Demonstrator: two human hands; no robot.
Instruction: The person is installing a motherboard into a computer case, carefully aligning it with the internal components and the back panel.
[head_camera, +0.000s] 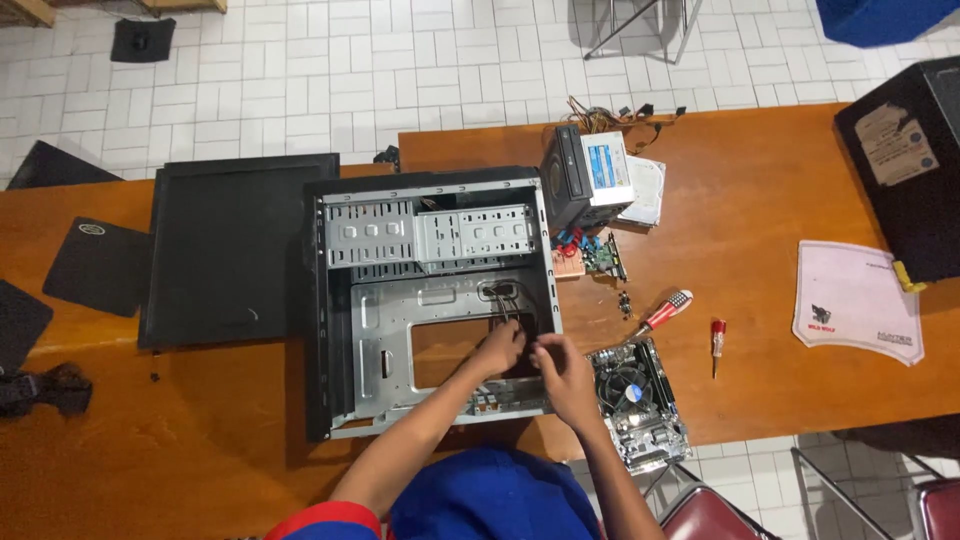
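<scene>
An opened, emptied computer case (390, 300) lies on its side on the wooden table (760, 190). Both my hands reach into its lower right corner. My left hand (497, 349) pinches thin dark cables (500, 300) that hang from the case's front end. My right hand (562, 370) is closed beside it at the case's right wall, seemingly on the same cable bundle; its fingertips are hidden. A motherboard with a round fan (636, 398) lies just right of my right hand, outside the case.
The black side panel (225, 250) lies left of the case. A power supply (590, 178), an optical drive and small circuit cards sit at the case's upper right. Two red-handled screwdrivers (665, 312) (717, 342), a pale mouse pad (855, 298) and another black case (910, 160) lie to the right.
</scene>
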